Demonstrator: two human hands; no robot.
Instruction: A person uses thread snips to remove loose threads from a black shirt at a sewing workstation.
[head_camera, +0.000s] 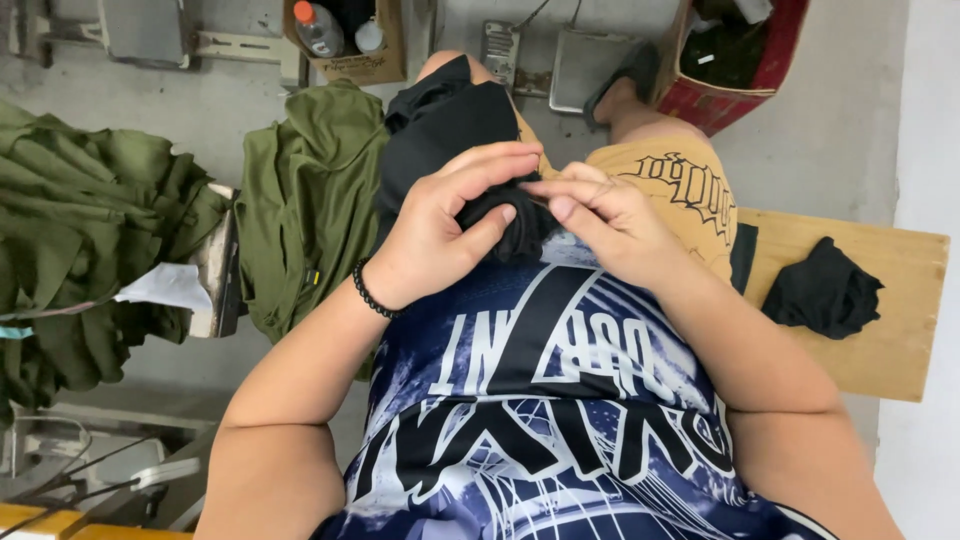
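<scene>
My left hand (445, 230) and my right hand (605, 220) meet over my lap, both pinching a small bunched piece of black cloth (510, 225). The left thumb presses on the cloth from below while its fingers curl over the top. My right fingertips grip the cloth's right edge. A larger black garment (440, 135) lies over my left thigh, running away from the hands. A beaded black bracelet (372, 292) circles my left wrist.
An olive green garment (310, 200) hangs to my left, with a bigger green heap (80, 230) further left. A crumpled black cloth (822, 288) rests on the wooden bench (900, 300) at right. A box with bottles (345, 40) and a red bin (730, 60) stand on the floor ahead.
</scene>
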